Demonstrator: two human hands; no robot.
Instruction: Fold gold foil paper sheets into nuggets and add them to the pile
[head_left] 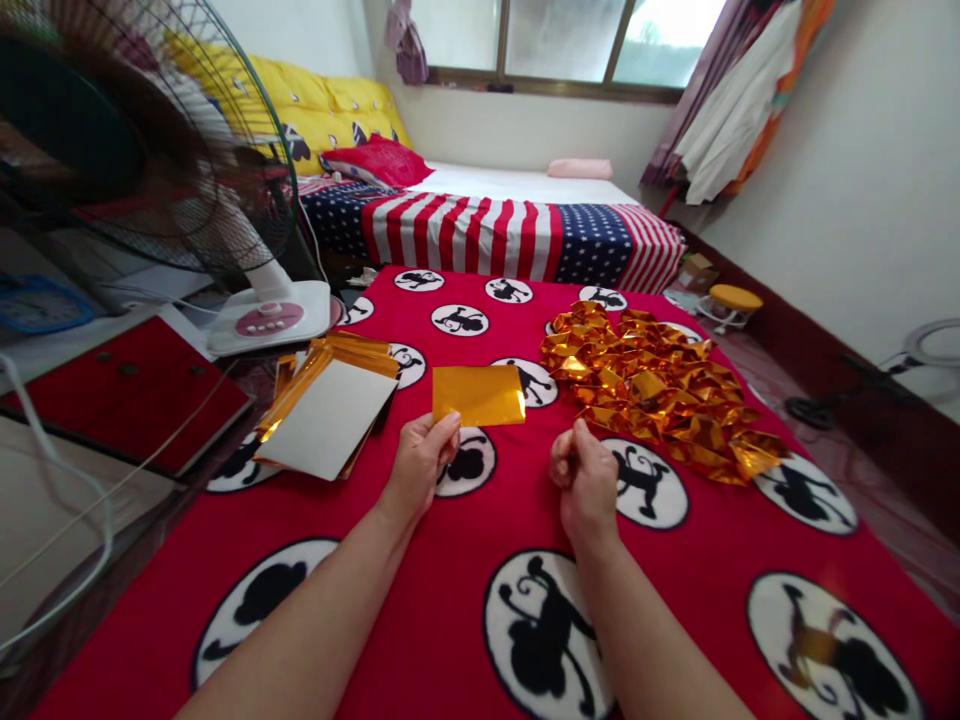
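Note:
A flat, shiny gold foil sheet (480, 393) is pinched at its lower left corner between the thumb and fingers of my left hand (424, 455). It is held up over the red cloth. My right hand (586, 478) is apart from the sheet, its fingers curled and the thumb pressed to them; whether anything is inside cannot be seen. Beyond and right of that hand lies a heap of folded gold foil pieces (645, 385). Left of my left hand is a stack of foil sheets (352, 347) with a pale grey-white rectangular sheet (327, 418) on top.
A red cloth with round black-and-white monkey prints (420, 620) covers the surface. A fan (270, 315) stands at the left, near a dark red panel (139, 390) and a white cable (97, 550). Behind is a bed with a stars-and-stripes cover (465, 230). A yellow stool (735, 297) stands right.

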